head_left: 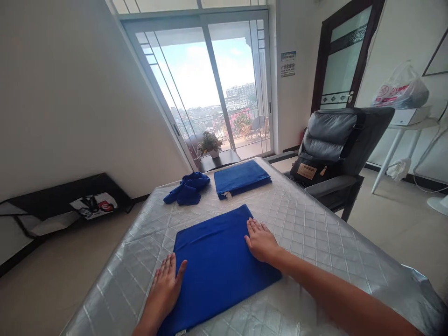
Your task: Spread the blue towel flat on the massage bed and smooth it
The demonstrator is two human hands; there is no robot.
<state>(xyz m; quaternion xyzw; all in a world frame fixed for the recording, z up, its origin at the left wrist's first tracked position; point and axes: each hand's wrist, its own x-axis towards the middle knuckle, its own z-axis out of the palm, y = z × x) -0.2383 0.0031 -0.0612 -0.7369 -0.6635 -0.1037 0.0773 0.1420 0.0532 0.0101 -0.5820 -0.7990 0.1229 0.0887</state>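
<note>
The near towel lies on the surface, left hand at its left edge, right hand on its right edge. Behind lies the far towel, a loose cloth just left of it.

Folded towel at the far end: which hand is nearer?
Right. The right hand lies on the near towel's far right corner; left hand farther back, at that towel's left edge.

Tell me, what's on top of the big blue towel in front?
Only two flat hands lie on the blue towel: the left hand at its near left edge, the right hand at its far right edge. The cloth under their palms is hidden.
</note>
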